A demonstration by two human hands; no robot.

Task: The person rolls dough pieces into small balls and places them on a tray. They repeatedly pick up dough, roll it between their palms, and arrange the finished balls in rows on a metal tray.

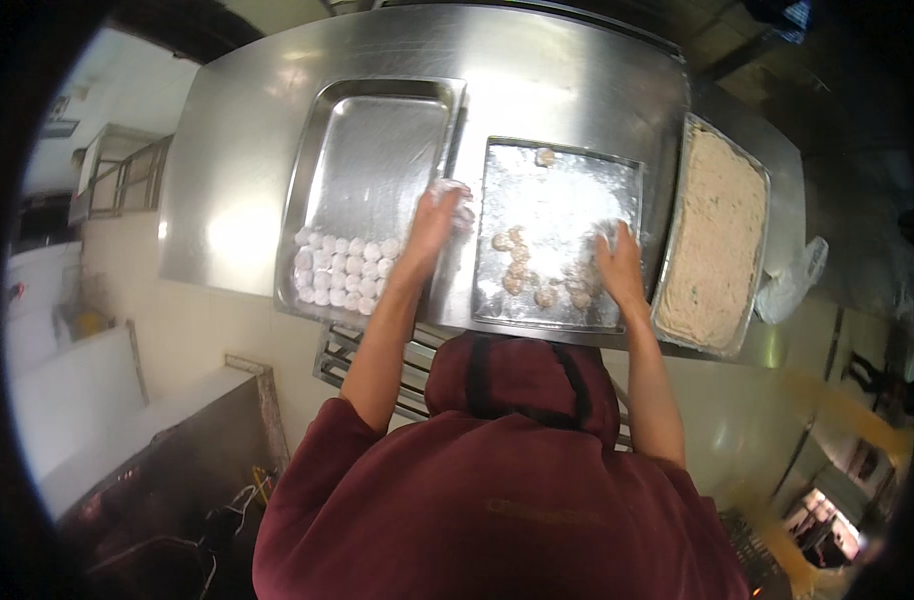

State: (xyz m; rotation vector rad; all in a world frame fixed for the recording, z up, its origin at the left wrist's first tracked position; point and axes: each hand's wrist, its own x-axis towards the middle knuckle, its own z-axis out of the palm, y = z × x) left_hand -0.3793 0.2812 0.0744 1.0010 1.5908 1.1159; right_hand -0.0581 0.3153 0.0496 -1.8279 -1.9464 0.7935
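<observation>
My left hand [443,214], blurred and dusted white, is over the gap between two metal trays; whether it holds anything is unclear. My right hand [614,244], its fingertips whitened, hovers at the right part of a floured metal tray [485,191]; its grasp is unclear too. Brown lumpy balls [544,296] lie in that tray, most near its front and one at the back. Rows of white-coated balls [354,265] fill the near end of the deep steel tray [299,184] on the left.
A long tray of pale, green-flecked mixture [716,232] stands to the right on the stainless steel table [224,150]. Beside it lies a crumpled clear plastic bag [793,283] at the table's edge. A metal rack [338,356] shows below the table's front edge.
</observation>
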